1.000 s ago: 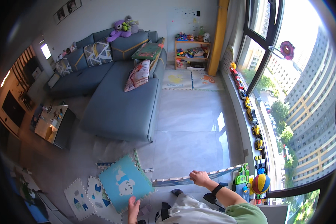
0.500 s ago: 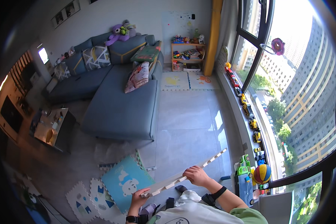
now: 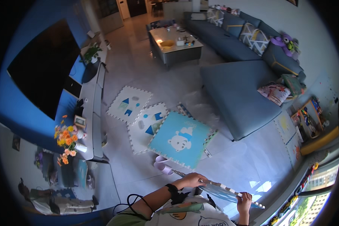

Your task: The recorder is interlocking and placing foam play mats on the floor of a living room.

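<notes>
A foam puzzle mat tile with toothed edges is held nearly edge-on in front of my body, sloping down to the right. My left hand grips its upper edge near the left. Farther right, my right hand has its fingers curled over the same edge. On the floor ahead lies a light blue tile with a white bear on it. That tile partly covers a white patterned tile, and another white patterned tile lies beyond.
Lilac slippers stand by the blue tile. At left are a TV cabinet, a vase of orange flowers and a mirror. A coffee table and grey-blue sofa are beyond. Toy vehicles line the windowsill.
My view has swung left, from the window toward the television wall. Both hands still hold the foam tile, which has turned from sloping up to the right to sloping down to the right.
</notes>
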Tool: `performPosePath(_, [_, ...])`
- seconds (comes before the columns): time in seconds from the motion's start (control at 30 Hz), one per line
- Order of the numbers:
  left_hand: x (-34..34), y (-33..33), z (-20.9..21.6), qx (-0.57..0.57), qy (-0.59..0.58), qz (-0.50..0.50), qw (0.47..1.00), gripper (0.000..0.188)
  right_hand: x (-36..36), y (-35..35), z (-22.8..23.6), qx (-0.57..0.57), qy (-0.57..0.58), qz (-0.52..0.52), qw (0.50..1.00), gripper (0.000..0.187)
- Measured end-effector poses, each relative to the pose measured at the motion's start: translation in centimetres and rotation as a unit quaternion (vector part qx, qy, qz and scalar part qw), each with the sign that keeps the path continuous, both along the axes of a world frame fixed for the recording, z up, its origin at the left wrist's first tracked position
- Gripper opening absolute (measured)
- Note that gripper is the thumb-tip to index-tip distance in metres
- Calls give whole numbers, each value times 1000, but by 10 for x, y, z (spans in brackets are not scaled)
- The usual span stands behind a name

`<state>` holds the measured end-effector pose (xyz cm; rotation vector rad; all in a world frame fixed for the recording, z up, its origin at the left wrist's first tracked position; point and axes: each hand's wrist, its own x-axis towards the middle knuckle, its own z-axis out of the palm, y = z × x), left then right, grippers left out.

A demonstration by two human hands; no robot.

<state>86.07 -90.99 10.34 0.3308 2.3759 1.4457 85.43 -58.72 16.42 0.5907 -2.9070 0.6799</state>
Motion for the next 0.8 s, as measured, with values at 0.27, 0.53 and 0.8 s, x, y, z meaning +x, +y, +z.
performPosePath(0.27, [25,-20,12,-103,-54,85,990,41,-38,-27,-10,-35,10,94,995,14])
performPosePath(0.53, [43,-26,15,-79,-24,96,992,36,-38,-31,-29,-64,-4,118,991,15])
performPosePath(0.8, [48,-32,18,-113,-65,70,989,34,-42,-41,-27,-48,13,141,989,13])
